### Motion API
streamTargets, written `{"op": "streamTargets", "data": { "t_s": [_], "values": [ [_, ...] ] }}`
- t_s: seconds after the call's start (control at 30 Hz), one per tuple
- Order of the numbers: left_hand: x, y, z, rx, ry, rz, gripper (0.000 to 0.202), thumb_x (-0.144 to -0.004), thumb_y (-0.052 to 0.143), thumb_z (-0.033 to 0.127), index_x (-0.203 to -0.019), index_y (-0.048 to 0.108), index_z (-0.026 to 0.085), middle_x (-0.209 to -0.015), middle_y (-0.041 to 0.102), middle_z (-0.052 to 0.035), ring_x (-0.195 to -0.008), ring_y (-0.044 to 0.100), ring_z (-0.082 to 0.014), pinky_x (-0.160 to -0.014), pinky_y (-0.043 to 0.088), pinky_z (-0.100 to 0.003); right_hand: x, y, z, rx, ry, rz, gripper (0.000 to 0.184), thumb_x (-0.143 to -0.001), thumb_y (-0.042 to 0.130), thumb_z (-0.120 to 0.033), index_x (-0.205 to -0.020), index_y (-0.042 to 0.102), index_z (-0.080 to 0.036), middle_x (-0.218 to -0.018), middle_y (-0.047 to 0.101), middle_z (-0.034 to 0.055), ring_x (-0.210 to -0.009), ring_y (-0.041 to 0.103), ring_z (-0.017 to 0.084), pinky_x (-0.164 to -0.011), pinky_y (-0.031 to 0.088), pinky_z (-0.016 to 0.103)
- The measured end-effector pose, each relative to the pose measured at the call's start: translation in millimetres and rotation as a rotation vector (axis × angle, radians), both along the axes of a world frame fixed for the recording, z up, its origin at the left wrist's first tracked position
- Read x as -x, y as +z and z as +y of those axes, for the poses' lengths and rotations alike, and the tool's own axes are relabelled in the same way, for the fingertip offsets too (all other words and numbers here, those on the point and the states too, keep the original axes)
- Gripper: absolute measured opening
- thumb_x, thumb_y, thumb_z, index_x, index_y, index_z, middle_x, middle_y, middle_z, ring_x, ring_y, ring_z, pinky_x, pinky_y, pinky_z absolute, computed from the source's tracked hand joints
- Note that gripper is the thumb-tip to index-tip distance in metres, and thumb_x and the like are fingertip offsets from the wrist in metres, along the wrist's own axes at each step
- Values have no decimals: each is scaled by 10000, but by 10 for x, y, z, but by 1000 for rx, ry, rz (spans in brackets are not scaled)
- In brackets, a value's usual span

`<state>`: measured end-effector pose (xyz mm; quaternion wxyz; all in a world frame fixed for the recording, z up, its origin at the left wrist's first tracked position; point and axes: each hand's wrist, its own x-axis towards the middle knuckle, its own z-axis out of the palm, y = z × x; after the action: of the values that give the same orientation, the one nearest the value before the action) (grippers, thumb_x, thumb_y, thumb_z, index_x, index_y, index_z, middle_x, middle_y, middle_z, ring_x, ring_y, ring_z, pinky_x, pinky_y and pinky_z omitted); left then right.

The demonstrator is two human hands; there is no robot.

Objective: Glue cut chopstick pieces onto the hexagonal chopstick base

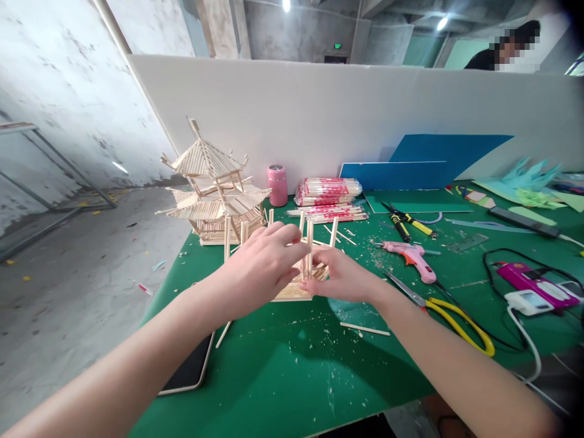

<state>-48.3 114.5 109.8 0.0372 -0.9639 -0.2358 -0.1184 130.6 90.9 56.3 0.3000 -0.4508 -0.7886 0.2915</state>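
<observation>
Fingers of left hand (264, 264) and right hand (344, 277) pinch the stick frame (292, 293) (standing between them).

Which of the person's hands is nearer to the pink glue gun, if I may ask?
Right. The right hand sits just left of the pink glue gun; the left hand is farther left, across the small stick frame.

Finished pagoda model (212, 188), pink glue gun (413, 258), yellow-handled scissors (451, 316)
</observation>
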Motion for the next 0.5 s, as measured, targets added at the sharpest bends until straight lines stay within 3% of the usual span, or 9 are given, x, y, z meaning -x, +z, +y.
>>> {"op": "streamTargets", "data": {
  "t_s": [0.2, 0.5],
  "values": [
    [-40, 38, -84, -199, -54, 81, 261, -816, 456, 127, -1045, 537, 223, -1086, 520, -91, -938, 473, -231, -761, 387, -357, 4, 9, 0, -9, -2, -15, 116, -684, 582, -246, -782, 595, -185, -879, 608, 27, -799, 544, 162, -728, 403, 291],
    [-31, 80, -65, -177, -147, 125, 166, -807, 439, 120, -884, 569, 191, -932, 604, -79, -850, 496, -209, -739, 355, -329, 1, -17, 5, -25, 3, -17, 67, -670, 584, -239, -707, 563, -186, -784, 601, 1, -757, 541, 149, -713, 392, 288]
  ]
}}
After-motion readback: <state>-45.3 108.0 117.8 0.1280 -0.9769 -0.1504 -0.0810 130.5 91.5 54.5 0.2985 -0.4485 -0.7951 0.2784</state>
